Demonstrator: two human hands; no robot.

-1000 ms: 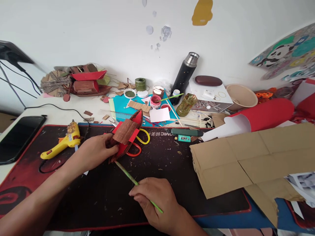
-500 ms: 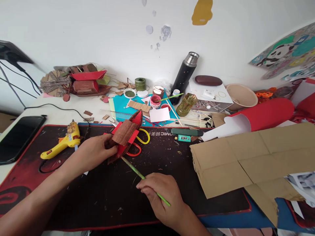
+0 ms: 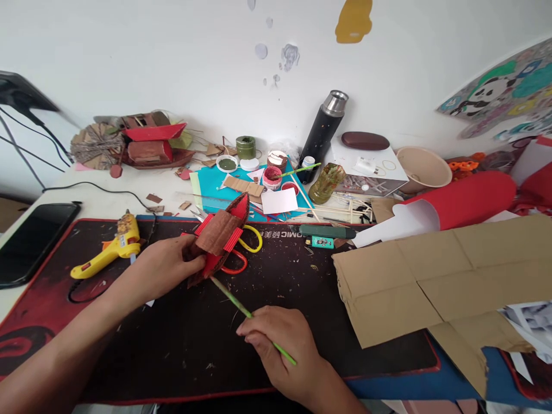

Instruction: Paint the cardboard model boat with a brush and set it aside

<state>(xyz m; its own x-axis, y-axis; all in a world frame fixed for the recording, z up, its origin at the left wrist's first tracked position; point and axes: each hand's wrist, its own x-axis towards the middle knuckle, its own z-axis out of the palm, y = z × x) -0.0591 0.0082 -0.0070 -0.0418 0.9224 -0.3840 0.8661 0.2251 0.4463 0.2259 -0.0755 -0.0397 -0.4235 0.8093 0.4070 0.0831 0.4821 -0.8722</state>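
My left hand [image 3: 161, 265] grips a small red and brown corrugated-cardboard boat model [image 3: 219, 237], held tilted above the dark desk mat [image 3: 181, 339]. My right hand [image 3: 280, 339] pinches a thin green-stained stick [image 3: 230, 298] like a brush. The stick's far tip touches the lower edge of the model. Scissors with one yellow and one red handle loop [image 3: 248, 247] lie on the mat just behind the model.
A yellow glue gun [image 3: 110, 248] lies left on the mat, a phone [image 3: 30, 238] beyond it. Paint pots [image 3: 271, 175], a black flask [image 3: 323, 135], a bowl [image 3: 422, 167], a red roll [image 3: 466, 198] and brown cardboard sheets [image 3: 435, 276] fill the back and right.
My right hand slid a little to the right with the stick, its tip shifting along the model's lower edge. My left hand and the model stayed almost still.
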